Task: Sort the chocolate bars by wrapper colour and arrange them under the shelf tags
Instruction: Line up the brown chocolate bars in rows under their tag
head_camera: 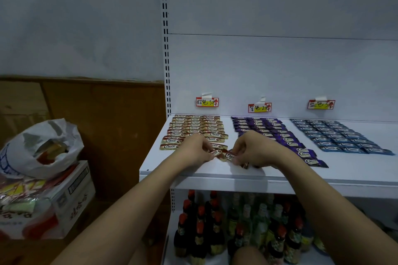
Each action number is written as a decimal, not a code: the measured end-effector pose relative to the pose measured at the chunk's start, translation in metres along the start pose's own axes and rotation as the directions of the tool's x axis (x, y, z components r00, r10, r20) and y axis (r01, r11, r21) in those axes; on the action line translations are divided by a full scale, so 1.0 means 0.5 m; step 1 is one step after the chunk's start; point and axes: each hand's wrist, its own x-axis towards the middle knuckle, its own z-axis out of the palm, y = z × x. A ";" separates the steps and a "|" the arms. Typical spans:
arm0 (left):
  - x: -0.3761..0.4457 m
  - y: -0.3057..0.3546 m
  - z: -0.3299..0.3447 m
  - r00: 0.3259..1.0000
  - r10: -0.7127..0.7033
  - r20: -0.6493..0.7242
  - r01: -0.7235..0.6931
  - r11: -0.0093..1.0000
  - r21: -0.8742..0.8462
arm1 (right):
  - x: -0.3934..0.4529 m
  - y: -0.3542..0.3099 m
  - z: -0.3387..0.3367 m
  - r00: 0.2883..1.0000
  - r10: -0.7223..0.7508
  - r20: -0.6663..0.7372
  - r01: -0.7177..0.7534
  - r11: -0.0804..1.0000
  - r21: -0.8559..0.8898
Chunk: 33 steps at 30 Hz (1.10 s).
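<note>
- Left hand (195, 149) pinches a brown bar (215, 152); right hand (251, 148) pinches another brown bar (227, 155).
- Beyond the hands lie brown rows (195, 128); purple rows (277, 133) and blue rows (338, 135) lie rightward on the shelf (193, 170).

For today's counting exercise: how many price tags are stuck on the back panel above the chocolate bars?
3. One tag above the brown bars, one above the purple bars, one above the blue bars. None seems hidden.
</note>
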 end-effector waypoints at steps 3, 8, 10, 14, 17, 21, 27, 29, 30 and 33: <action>-0.003 -0.004 -0.014 0.998 -0.022 0.055 0.023 1.000 -0.017 | 0.008 0.005 -0.001 0.991 -0.105 -0.085 0.110 0.993 0.050; -0.013 -0.022 -0.044 0.993 -0.047 0.109 0.052 0.998 -0.039 | 0.017 0.013 0.010 0.981 -0.193 0.034 0.193 0.981 -0.008; -0.014 -0.023 -0.049 0.992 -0.032 0.121 0.037 0.999 -0.040 | 0.019 0.015 0.002 0.985 -0.165 0.043 0.166 0.986 -0.020; -0.013 -0.013 -0.047 0.994 0.019 0.109 -0.016 0.999 -0.027 | 0.027 0.001 -0.006 0.986 -0.162 -0.025 0.161 0.986 -0.038; -0.013 -0.016 -0.051 0.991 0.035 0.127 -0.032 0.999 -0.023 | 0.041 -0.020 0.006 0.965 -0.181 -0.187 0.200 0.976 0.084; -0.020 -0.040 -0.079 0.989 -0.003 0.150 0.020 0.994 -0.107 | 0.060 -0.043 0.031 0.974 -0.190 -0.126 0.201 0.976 0.087; -0.028 -0.076 -0.111 0.993 0.038 0.108 -0.026 0.993 -0.111 | 0.076 -0.025 0.045 0.983 -0.142 -0.117 0.148 0.988 0.039; -0.026 -0.082 -0.108 0.995 0.066 0.081 -0.059 0.995 -0.083 | 0.080 -0.021 0.043 0.984 -0.129 -0.123 0.133 0.991 0.032; -0.023 -0.084 -0.106 0.995 0.076 0.060 -0.072 0.995 -0.063 | 0.081 -0.020 0.042 0.984 -0.125 -0.125 0.130 0.991 0.031; -0.011 -0.090 -0.101 0.996 0.089 -0.005 -0.089 0.996 -0.015 | 0.083 -0.020 0.040 0.978 -0.129 -0.163 0.136 0.990 0.033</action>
